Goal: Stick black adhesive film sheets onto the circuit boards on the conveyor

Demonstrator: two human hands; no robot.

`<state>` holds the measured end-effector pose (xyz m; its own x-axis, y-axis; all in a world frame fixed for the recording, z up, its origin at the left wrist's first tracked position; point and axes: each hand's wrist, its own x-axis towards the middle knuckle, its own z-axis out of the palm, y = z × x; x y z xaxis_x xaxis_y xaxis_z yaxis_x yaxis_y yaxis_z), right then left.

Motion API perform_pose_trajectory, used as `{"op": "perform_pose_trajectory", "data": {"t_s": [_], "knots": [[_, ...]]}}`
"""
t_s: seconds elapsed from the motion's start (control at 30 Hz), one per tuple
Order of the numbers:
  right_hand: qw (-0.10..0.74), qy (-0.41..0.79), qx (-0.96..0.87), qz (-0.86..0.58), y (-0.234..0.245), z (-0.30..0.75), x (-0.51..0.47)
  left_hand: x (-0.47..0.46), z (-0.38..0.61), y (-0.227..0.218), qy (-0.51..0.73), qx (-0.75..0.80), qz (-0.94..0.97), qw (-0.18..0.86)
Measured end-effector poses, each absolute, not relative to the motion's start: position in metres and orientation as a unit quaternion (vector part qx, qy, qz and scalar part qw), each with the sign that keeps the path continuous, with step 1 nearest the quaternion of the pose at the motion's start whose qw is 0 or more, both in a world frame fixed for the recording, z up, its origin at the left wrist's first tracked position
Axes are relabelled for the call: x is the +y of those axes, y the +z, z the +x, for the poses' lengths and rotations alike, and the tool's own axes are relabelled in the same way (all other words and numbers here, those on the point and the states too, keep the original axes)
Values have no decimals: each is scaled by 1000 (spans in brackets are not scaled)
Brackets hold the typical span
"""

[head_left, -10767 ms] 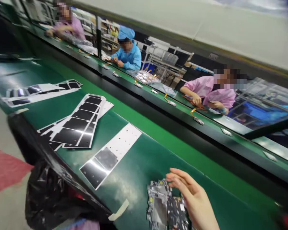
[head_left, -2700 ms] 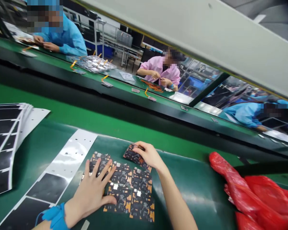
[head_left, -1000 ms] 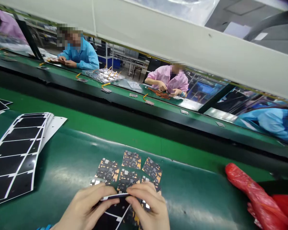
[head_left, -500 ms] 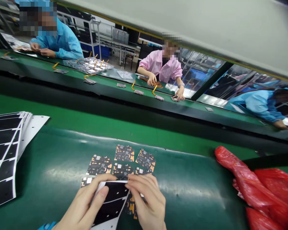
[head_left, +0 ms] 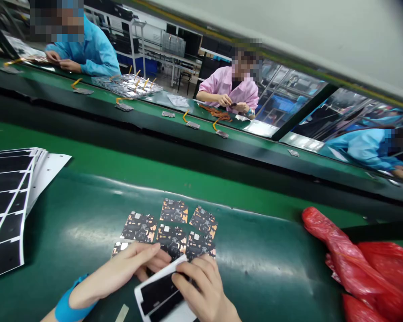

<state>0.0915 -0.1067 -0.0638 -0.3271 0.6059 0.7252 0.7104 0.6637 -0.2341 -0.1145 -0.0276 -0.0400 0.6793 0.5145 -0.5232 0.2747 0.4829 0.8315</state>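
Observation:
My right hand point(head_left: 204, 286) grips a white-edged sheet of black stickers point(head_left: 163, 290), its thumb and fingers closed on the upper right part. The sheet is tilted, with its lower end out of view. My left hand point(head_left: 137, 264), a blue band point(head_left: 74, 304) on its wrist, is curled at the sheet's upper left edge. Its fingertips are partly hidden, and a dark patch shows beside them; I cannot make out what they hold. Just beyond both hands, several dark circuit boards point(head_left: 172, 238) with copper-coloured patches lie on the green mat point(head_left: 265, 255).
More sticker sheets point(head_left: 6, 214) are stacked at the left. Red plastic bags point(head_left: 366, 268) lie at the right. A small pale strip point(head_left: 122, 313) is near the front edge. Across the line, a conveyor point(head_left: 144, 114) carries small parts, and co-workers sit behind it.
My left hand has let go of the sheet's top left corner and turned palm inward. The sheet has swung to a different tilt in my right hand. The pale strip has come into view.

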Motion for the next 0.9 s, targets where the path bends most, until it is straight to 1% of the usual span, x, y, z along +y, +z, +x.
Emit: {"op": "perform_pose_trajectory", "data": {"t_s": [0.17, 0.23, 0.33, 0.37, 0.4, 0.47, 0.5, 0.53, 0.57, 0.63, 0.7, 0.8, 0.9], "knots": [[397, -59, -838, -369, -55, 93, -105, -24, -107, -38, 1, 320, 566, 760], [387, -53, -848, -360, -47, 96, -107, -22, -106, -41, -5, 320, 569, 757], [371, -34, -853, -364, -35, 103, -114, -22, -110, -50, 24, 350, 586, 730], [393, -28, -839, -376, -33, 106, -118, -22, -112, -52, 40, 365, 594, 716], [440, -20, -808, -392, -33, 108, -121, -22, -115, -55, 56, 381, 606, 695], [574, 23, -687, -444, -38, 111, -124, -22, -120, -56, 84, 406, 643, 644], [637, 63, -603, -476, -42, 112, -125, -22, -121, -55, 91, 413, 666, 615], [683, 114, -513, -507, -47, 112, -124, -22, -122, -53, 92, 413, 689, 589], [706, 178, -430, -534, -51, 111, -122, -22, -122, -50, 87, 407, 711, 567], [711, 314, -298, -554, -60, 107, -116, -23, -119, -43, 57, 386, 744, 543], [708, 411, -224, -529, -66, 97, -109, -24, -111, -36, 24, 368, 758, 538], [716, 460, -187, -491, -74, 77, -105, -26, -95, -31, -5, 348, 736, 581], [714, 476, -188, -479, -85, 60, -112, -29, -84, -34, 26, 355, 721, 595]]}}
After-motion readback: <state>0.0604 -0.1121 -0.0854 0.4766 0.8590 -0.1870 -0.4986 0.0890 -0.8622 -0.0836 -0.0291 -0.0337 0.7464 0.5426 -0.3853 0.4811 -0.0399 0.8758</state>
